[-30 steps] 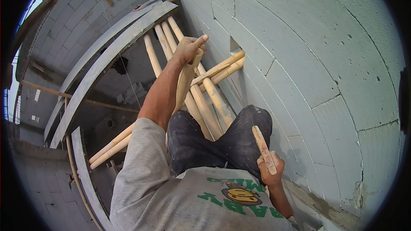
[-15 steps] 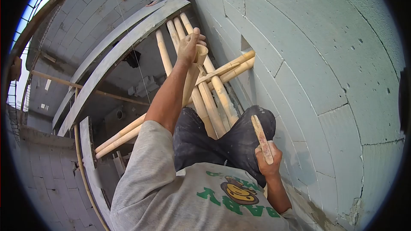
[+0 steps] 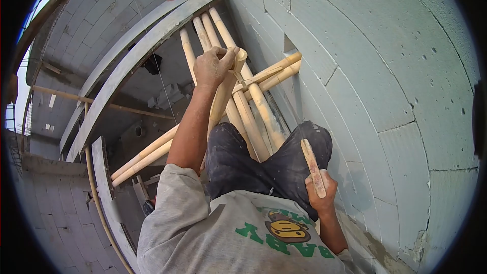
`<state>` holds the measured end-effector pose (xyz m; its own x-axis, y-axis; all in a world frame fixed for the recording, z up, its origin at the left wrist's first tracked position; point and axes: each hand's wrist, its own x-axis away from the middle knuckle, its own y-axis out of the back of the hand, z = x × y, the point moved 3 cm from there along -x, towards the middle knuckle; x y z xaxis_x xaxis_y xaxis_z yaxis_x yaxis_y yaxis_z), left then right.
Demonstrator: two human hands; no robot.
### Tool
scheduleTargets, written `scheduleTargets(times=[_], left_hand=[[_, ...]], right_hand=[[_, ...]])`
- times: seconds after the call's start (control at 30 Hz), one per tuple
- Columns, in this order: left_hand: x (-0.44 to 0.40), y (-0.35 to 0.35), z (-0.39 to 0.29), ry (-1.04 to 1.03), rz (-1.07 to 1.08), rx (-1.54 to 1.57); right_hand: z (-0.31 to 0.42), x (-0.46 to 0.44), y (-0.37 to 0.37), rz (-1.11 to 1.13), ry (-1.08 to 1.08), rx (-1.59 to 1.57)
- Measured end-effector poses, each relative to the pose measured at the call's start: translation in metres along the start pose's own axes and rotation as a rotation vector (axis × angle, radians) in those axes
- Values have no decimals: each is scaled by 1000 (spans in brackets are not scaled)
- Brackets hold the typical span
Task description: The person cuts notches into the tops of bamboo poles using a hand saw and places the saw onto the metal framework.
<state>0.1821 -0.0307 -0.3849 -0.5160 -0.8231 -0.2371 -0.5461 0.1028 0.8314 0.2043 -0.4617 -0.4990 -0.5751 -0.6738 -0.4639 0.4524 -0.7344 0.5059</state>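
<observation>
My left hand [image 3: 212, 67] is closed at the top rim of a thick upright bamboo pole [image 3: 222, 96], its fingers curled at the hollow end. Low on the right, my right hand [image 3: 323, 191] is wrapped round a flat, worn wooden piece [image 3: 311, 165] with reddish stains, held in front of my right knee. What joins the lower end of this piece is hidden by the hand. Beyond my knees lie several bamboo poles [image 3: 247, 116], crossed by a pair of shorter bamboo poles [image 3: 280, 76] that reach the wall.
A pale block wall [image 3: 365, 86] rises close on the right. Long boards [image 3: 127, 63] run along the left, beyond the bamboo. Lower ground with rubble [image 3: 170, 95] shows between the boards and poles. A thin string [image 3: 161, 73] hangs there.
My left hand has shifted from a thumb-out hold to fingers curled over the pole's rim. My right hand still holds the wooden piece. The view has shifted slightly.
</observation>
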Motion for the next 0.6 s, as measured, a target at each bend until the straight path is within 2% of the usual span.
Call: scheduleTargets(times=[0.03, 0.13, 0.2, 0.23, 0.37, 0.5, 0.6], left_hand=[[0, -2, 3, -19, -17, 60], [9, -8, 11, -109, -13, 189], [11, -5, 17, -205, -24, 188], [8, 0, 19, -156, 50, 160], [0, 7, 16, -313, 139, 10], [3, 1, 19, -358, 91, -71], [15, -12, 22, -332, -54, 66]], right_hand=[[1, 0, 1, -12, -13, 7], [10, -5, 6, 87, 156, 126], [13, -11, 6, 75, 29, 7], [14, -13, 4, 72, -34, -54], [13, -17, -1, 66, -75, -96], [4, -10, -9, 49, -86, -67], [2, -5, -9, 50, -94, -58]])
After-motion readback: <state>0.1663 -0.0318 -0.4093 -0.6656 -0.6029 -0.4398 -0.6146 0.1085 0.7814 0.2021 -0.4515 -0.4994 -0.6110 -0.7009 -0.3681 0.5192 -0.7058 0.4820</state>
